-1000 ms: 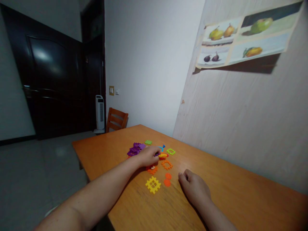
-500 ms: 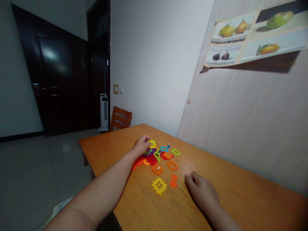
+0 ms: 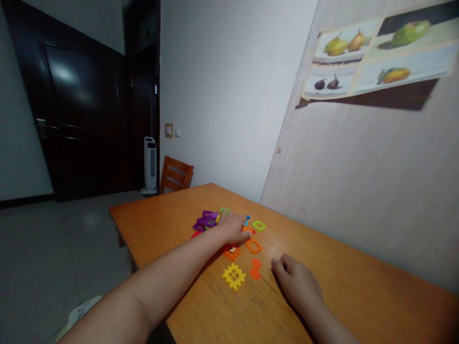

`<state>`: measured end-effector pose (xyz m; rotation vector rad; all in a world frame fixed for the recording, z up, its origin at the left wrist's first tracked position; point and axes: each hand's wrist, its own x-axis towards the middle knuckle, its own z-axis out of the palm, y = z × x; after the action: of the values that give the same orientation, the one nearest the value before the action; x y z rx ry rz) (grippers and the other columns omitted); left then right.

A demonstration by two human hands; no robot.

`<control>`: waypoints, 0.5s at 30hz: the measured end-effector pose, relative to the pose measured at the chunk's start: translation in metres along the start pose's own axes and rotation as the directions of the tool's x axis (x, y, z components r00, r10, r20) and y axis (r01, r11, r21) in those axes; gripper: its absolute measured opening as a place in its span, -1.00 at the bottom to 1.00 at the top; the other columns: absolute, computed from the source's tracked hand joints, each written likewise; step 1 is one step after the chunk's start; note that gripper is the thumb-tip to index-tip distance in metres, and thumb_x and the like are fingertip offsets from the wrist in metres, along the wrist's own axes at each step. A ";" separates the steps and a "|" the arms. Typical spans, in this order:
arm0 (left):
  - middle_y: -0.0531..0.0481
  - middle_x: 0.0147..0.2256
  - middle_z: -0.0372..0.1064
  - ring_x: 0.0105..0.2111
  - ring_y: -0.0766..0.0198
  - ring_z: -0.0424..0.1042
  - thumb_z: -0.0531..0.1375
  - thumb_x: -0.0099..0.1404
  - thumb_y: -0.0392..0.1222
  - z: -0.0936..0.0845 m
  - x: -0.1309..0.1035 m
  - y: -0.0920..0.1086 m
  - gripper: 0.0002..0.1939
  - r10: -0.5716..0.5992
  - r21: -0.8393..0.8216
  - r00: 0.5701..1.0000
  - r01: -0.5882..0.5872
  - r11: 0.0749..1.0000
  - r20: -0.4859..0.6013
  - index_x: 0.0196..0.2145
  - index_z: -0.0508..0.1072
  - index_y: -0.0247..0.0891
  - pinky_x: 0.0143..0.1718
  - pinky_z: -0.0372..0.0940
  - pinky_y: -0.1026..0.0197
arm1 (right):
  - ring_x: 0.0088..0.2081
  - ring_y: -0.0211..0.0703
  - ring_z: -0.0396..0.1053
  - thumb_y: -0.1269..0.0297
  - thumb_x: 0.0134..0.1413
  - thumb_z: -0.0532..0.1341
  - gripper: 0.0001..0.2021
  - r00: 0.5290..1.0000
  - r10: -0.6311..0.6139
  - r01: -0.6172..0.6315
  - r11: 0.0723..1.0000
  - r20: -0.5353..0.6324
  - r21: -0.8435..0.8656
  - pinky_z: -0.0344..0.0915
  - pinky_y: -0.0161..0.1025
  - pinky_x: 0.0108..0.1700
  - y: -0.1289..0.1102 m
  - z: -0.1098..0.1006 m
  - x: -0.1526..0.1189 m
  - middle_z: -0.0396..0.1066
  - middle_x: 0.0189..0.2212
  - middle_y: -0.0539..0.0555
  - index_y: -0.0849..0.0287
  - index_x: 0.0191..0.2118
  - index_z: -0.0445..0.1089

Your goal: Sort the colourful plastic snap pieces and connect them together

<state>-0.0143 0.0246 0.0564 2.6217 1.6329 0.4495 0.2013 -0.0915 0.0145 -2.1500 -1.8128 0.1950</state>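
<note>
- Apparently for reach, the left hand [image 3: 233, 226] is stretched over plastic pieces [image 3: 205, 221] towards the table's [image 3: 161, 208] far corner; its grip cannot be told.
- Perhaps for support, the right hand [image 3: 299, 282] is rested, loosely clenched.

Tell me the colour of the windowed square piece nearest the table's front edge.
Yellow, seen best in the head view.

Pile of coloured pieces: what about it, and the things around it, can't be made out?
All in the head view:
- Pile: partly hidden by the left hand and left arm.
- Left hand: its underside is hidden, so any grip is unclear.
- Right hand: curled fingers hide its palm.
- Poster: cut off by the right edge.
</note>
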 end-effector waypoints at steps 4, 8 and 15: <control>-0.34 -0.08 0.50 0.04 -0.25 0.37 0.18 0.16 0.34 0.009 0.010 0.013 -0.39 -0.010 0.083 0.999 0.007 0.997 0.033 -0.09 0.53 -0.22 0.14 0.06 -0.23 | -0.36 -0.14 0.42 -0.05 0.31 -0.04 -0.58 1.000 -0.009 0.009 1.000 -0.004 0.005 -0.05 -0.27 -0.43 0.000 0.000 0.000 0.50 -0.44 0.05 0.08 -0.42 0.33; -0.30 -0.15 0.52 -0.01 -0.19 0.42 0.18 0.21 0.16 0.015 0.013 0.015 -0.57 -0.009 0.079 1.000 0.007 0.997 0.029 -0.18 0.56 -0.22 0.10 0.15 -0.14 | -0.36 -0.16 0.42 -0.03 0.32 -0.02 -0.60 1.000 -0.015 0.015 1.000 -0.012 0.007 -0.05 -0.28 -0.43 0.000 0.001 0.000 0.50 -0.44 0.05 0.08 -0.41 0.34; -0.30 -0.22 0.54 -0.15 -0.12 0.50 0.01 0.37 -0.05 0.011 0.010 0.011 -0.64 0.038 0.107 0.999 -0.037 0.994 -0.014 -0.21 0.56 -0.24 -0.01 0.24 -0.09 | -0.39 -0.18 0.39 -0.05 0.31 -0.01 -0.59 0.999 -0.011 0.013 1.000 -0.041 0.028 -0.08 -0.28 -0.44 0.000 0.002 0.001 0.50 -0.46 0.03 0.08 -0.43 0.33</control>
<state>0.0019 0.0300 0.0499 2.7363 1.6596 0.3958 0.2009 -0.0903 0.0121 -2.1079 -1.7890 0.1717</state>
